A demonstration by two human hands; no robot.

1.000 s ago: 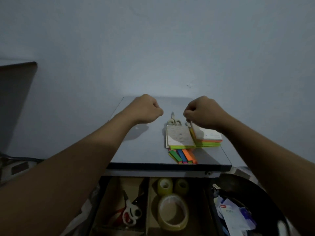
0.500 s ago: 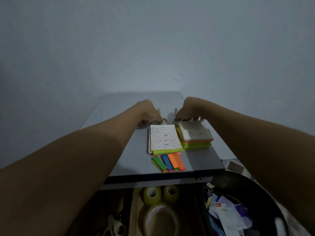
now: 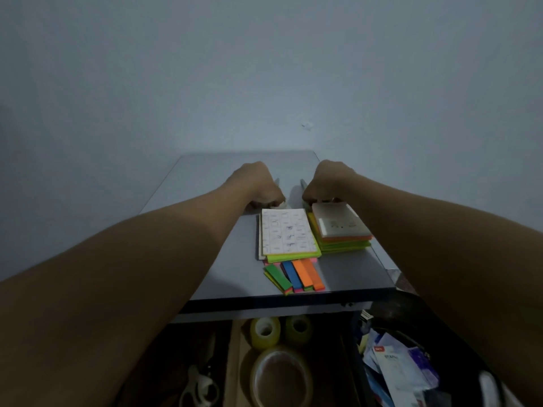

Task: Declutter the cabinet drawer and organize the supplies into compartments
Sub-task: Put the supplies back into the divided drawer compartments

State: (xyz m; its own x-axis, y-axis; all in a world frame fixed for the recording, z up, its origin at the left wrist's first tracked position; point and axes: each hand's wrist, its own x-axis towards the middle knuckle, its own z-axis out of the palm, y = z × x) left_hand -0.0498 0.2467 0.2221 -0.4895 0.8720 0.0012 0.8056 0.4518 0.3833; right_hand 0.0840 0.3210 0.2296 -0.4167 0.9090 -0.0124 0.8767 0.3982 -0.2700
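Note:
My left hand point(image 3: 258, 186) and my right hand point(image 3: 329, 183) rest curled at the back of the grey cabinet top point(image 3: 223, 259). Each grips a pale-handled pair of scissors; one grey blade tip point(image 3: 276, 181) pokes out beside the left hand and another blade tip point(image 3: 302, 183) beside the right. The hands hide most of both. In front of them lie a white printed pad on green notes point(image 3: 288, 233), a stack of sticky notes point(image 3: 340, 227) and coloured page flags point(image 3: 296, 276). Below, the open drawer point(image 3: 235, 362) holds tape rolls.
In the drawer sit two small yellow tape rolls point(image 3: 264, 331), a large clear tape roll point(image 3: 282, 377) and white-handled scissors point(image 3: 199, 389) in the left compartment. A black container point(image 3: 440, 342) with packets and papers stands at the lower right. A wall rises behind the cabinet.
Both hands came down from above the cabinet top onto the scissors behind the note pads. The view shifted right and lower over the drawer.

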